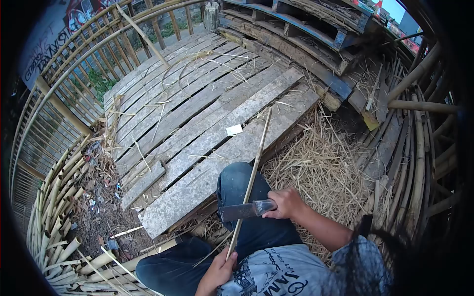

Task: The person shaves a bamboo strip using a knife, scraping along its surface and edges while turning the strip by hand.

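My left hand (220,270) is closed around the lower end of a long thin bamboo strip (256,163), close to my shirt. The strip slants up across my raised knee (241,185), and its far tip lies over the wooden pallet. In my right hand (286,203) is the handle of a broad-bladed knife (236,212), gripped with the fingers wrapped round it. The blade points left and crosses the strip just below the knee. Whether the edge is cutting into the strip I cannot tell.
A slatted wooden pallet (197,118) lies ahead, with a small white piece (234,129) and loose slivers on it. Pale shavings (321,163) heap to the right. Bamboo poles (419,148) and stacked pallets (306,34) stand beyond. A bamboo fence (64,106) curves along the left.
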Demonstrator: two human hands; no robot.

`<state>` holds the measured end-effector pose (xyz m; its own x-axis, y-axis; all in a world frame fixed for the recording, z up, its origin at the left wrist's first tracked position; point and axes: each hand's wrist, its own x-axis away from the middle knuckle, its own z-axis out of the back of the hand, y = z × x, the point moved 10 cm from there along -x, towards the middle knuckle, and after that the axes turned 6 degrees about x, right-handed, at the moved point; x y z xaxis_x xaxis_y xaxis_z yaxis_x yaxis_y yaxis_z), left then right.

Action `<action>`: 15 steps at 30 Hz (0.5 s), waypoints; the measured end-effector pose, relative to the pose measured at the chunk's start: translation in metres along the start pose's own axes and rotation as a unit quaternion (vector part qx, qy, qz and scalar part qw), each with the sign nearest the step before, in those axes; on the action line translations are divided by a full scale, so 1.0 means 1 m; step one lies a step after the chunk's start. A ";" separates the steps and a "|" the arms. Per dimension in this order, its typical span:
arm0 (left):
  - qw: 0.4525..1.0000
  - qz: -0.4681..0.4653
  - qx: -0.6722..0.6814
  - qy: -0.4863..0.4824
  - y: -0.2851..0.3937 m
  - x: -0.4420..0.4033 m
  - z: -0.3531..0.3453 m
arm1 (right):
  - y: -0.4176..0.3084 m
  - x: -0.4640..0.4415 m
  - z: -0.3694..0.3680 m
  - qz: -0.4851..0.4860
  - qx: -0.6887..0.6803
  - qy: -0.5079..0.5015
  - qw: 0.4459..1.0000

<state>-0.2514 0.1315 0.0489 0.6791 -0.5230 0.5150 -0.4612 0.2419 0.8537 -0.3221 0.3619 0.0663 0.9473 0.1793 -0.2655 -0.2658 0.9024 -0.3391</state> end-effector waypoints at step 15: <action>0.997 -0.020 -0.079 0.010 -0.041 0.008 0.016 | 0.060 -0.019 0.008 -0.125 -0.050 -0.107 0.985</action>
<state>-0.2360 0.1046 0.0171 0.7067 -0.5191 0.4808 -0.3390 0.3480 0.8741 -0.3550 0.4155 0.0586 0.9986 0.0440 0.0306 -0.0251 0.8878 -0.4596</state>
